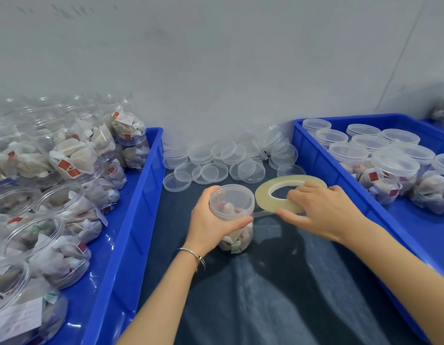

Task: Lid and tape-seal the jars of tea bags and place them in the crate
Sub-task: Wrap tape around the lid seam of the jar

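A clear jar of tea bags (234, 235) with its lid on stands on the dark cloth in the middle. My left hand (211, 220) grips it around the lid and upper wall. My right hand (318, 212) holds a flat roll of clear tape (268, 195) just right of the jar, fingers through its hole and thumb under its rim. A strip of tape runs from the roll to the jar's lid edge. The blue crate (313, 155) on the right holds several lidded jars (392, 175).
A blue crate (146, 180) on the left is full of open jars of tea bags (74, 155). Loose clear lids (216, 165) lie piled by the wall behind the jar. A grey wall closes the back.
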A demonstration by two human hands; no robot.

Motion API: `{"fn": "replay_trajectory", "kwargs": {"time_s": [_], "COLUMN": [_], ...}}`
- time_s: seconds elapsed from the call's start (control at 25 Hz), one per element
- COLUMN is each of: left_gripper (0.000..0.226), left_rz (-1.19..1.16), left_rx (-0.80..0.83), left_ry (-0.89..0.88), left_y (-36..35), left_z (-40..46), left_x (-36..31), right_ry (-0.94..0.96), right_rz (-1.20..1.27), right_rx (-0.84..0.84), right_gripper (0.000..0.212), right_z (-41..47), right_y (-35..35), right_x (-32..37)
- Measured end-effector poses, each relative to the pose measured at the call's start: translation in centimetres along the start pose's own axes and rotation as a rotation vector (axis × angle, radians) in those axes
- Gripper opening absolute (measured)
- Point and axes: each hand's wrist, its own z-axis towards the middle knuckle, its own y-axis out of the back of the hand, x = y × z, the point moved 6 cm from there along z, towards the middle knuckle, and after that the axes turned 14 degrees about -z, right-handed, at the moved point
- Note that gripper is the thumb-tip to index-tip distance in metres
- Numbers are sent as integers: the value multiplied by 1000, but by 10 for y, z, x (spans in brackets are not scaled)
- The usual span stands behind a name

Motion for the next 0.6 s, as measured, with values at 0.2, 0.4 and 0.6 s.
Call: {"fn": "replay_trajectory", "kwargs": {"time_s": [0.2,0.4,0.6], "left_gripper": [72,76,80], "left_rz": [-25,-47,-73], "left_rx": [35,123,281], "left_ry": [3,8,45], "left_y": [5,2,1], "left_z": [3,-2,-7], "left_x": [0,1,4], "right_ry": [31,-49,20], "right_rz": [-54,-108,-6], "right_rx": [2,38,135], "right_gripper": [43,35,38], "right_z": [-14,-10,15], "right_y": [2,-6,-19], "right_x": [-21,-30,-17]}}
